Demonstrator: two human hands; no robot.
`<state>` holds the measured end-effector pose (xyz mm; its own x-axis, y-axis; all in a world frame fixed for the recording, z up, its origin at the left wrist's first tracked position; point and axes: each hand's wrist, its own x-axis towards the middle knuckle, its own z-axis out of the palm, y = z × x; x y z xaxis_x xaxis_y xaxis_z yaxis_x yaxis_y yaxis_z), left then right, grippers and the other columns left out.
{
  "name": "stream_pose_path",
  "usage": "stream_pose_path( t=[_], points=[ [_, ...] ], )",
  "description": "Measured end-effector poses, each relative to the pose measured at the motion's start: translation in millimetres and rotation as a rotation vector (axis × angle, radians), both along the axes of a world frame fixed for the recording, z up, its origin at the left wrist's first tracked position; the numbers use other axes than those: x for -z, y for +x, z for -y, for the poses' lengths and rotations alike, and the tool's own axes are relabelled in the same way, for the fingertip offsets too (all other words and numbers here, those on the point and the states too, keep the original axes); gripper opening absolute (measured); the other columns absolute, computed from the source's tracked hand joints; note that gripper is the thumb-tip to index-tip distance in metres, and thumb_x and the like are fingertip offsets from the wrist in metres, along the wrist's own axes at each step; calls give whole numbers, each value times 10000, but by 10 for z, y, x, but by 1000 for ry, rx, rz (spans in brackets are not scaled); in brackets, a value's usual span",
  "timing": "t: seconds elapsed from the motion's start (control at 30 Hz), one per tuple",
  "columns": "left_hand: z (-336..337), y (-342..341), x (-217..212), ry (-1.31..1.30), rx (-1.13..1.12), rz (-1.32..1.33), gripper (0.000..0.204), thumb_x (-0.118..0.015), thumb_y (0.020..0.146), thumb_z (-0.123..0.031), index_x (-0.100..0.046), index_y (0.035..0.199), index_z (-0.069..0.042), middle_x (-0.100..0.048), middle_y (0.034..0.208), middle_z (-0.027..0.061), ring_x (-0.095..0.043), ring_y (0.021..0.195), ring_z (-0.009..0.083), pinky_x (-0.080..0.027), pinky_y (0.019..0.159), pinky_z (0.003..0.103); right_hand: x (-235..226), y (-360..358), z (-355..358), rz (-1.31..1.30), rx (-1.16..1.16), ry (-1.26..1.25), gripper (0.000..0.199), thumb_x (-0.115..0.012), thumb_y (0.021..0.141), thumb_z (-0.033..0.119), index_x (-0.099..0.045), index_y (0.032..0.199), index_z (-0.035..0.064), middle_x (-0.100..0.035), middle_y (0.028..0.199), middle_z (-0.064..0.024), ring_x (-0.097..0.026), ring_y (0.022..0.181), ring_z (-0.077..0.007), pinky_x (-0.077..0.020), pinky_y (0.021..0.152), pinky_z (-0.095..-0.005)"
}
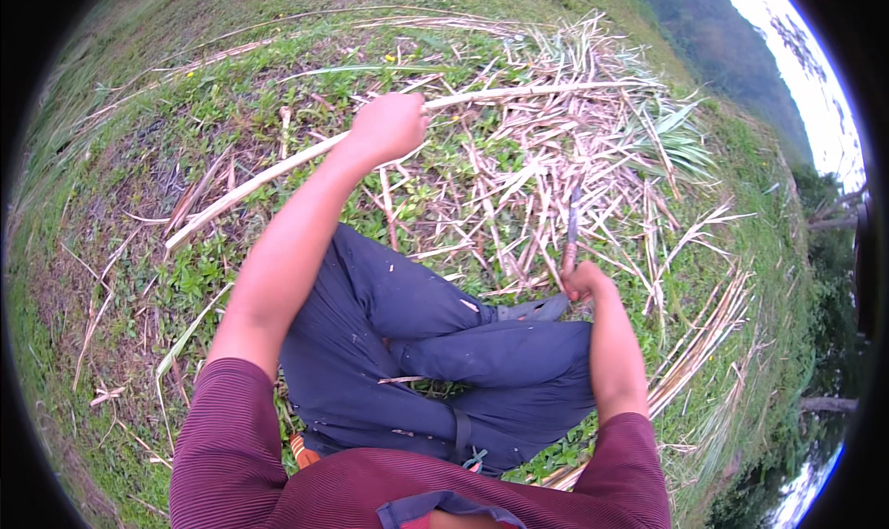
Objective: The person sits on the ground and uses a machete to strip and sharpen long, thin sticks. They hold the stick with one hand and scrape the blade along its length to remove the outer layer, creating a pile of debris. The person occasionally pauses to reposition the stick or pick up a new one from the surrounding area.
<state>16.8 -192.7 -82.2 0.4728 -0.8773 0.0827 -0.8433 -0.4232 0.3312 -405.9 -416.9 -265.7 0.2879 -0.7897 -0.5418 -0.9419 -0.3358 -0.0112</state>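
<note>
My left hand point(391, 126) is closed around a long pale stalk point(264, 177). One end of this stalk points down to the left, and the other stretches away to the right over a heap of cut stalks point(556, 159). Low on the right, my right hand point(582, 281) grips the handle of a knife point(572, 222). Its dark, narrow blade points away from me, over the near part of the heap and apart from the held stalk.
I sit on weedy grass with my legs point(444, 344) folded, a grey shoe point(532, 309) near the knife hand. Long stalks point(708, 335) lie in a bundle at right. Green leaves point(671, 136) edge the heap. Trees point(829, 325) and a hillside point(722, 48) stand beyond.
</note>
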Motion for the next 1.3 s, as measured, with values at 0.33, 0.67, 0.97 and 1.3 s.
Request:
stream_pose_path(
  t=[0.33, 0.67, 0.97, 1.3],
  points=[
    [-1060, -31, 65, 137, -306, 101, 374, -663, 928, -414, -680, 935, -40, -700, 832, 187, -685, 850, 397, -522, 753, 514, -96, 505, -61, 402, 370, 30, 455, -514, 912, 171, -578, 1333, 11, -723, 980, -244, -730, 877, -350, -564, 810, -444],
    [-1268, -121, -34, -17, -410, 127, 414, -705, 886, -448, -675, 846, -37, -699, 813, 181, -688, 815, 398, -521, 702, 508, -881, 883, -559, 1043, 606, -148, 387, -538, 1017, 386, -578, 897, 20, -473, 583, -15, -438, 421, -132, -357, 375, -302],
    [-550, -489, 307, 8, -136, -167, 393, -618, 966, -383, -639, 926, 8, -676, 858, 242, -661, 859, 438, -494, 749, 543, -1091, 1377, -1677, 1051, -417, -520, 469, -649, 974, 292, -532, 1385, 99, -736, 942, -176, -727, 713, -335, -573, 609, -435],
    [-1108, -393, 87, -118, 83, -619, 179, -538, 1033, -155, -599, 1095, 2, -638, 802, 71, -589, 594, 164, -470, 521, 333, -996, 1311, -1714, 1072, -712, -360, 469, -676, 912, 233, -492, 1309, 65, -681, 968, -152, -694, 705, -327, -565, 593, -437]
  ],
)
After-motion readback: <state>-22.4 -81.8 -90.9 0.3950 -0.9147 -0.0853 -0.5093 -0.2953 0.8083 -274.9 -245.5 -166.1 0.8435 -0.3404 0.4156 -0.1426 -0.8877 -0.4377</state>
